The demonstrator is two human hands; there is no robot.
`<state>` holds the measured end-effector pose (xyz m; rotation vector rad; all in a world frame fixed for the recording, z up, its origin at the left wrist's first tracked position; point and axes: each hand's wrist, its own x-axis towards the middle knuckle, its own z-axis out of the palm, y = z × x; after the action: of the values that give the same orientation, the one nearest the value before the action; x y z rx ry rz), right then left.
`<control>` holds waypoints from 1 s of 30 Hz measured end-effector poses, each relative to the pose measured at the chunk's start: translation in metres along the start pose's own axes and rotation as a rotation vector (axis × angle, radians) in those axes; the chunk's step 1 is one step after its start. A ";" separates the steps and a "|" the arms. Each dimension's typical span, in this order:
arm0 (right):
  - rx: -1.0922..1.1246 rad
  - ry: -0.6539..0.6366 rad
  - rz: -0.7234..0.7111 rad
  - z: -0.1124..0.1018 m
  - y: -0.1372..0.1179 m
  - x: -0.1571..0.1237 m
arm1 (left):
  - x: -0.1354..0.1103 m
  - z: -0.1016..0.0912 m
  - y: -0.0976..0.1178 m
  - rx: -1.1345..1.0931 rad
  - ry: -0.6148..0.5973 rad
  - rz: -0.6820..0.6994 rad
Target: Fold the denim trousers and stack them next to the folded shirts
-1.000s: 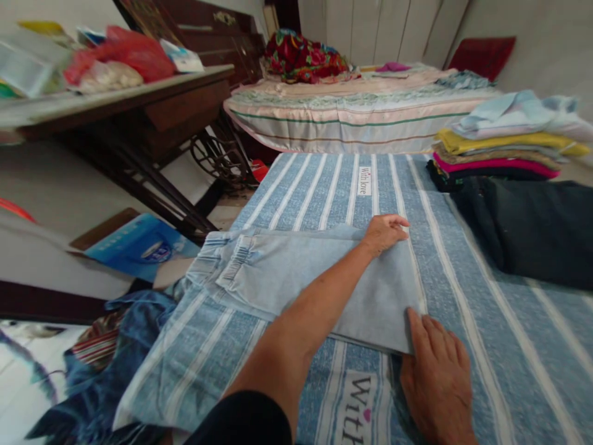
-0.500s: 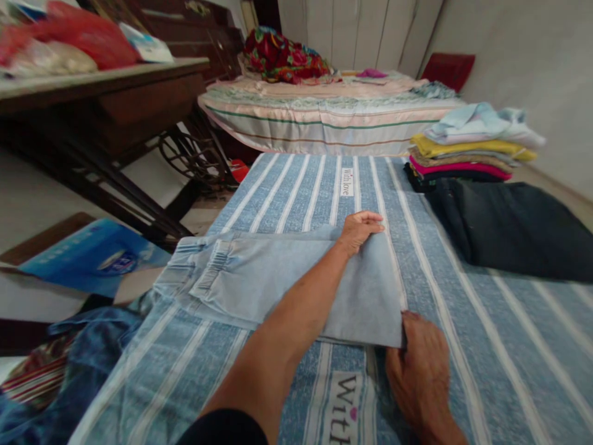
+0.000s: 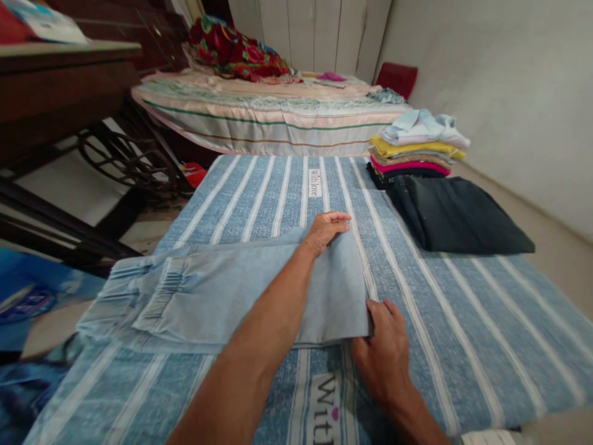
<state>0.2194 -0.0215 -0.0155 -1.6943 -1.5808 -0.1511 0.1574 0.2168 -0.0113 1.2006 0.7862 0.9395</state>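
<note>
A pair of light-blue jeans point(image 3: 217, 287) lies folded lengthwise across a blue-and-white striped cloth, its elastic-gathered parts pointing left. My left hand point(image 3: 327, 232) is closed on the far corner of the jeans' right end, thumb and fingers together around the fabric. At the near corner of that same end, my right hand point(image 3: 384, 349) pinches the hem between thumb and fingers. The end between my hands is slightly raised. My left forearm crosses over the jeans and covers part of them.
A stack of folded clothes point(image 3: 417, 148) stands at the back right, with folded dark trousers point(image 3: 463, 213) before it. Behind the striped cloth point(image 3: 417, 334) is a bed point(image 3: 278, 133). On the left are a treadle table point(image 3: 69, 68) and a blue package point(image 3: 28, 296).
The view has turned to the right, so everything sits further left in the picture. Both hands keep hold of the same two corners of the jeans.
</note>
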 end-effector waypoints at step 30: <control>-0.188 -0.107 -0.132 -0.001 0.023 -0.013 | 0.002 0.014 -0.021 0.529 0.000 0.274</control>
<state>0.2376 -0.0303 -0.0325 -1.7649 -1.8073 -0.2874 0.1741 0.2108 -0.0296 1.8035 0.9171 0.9818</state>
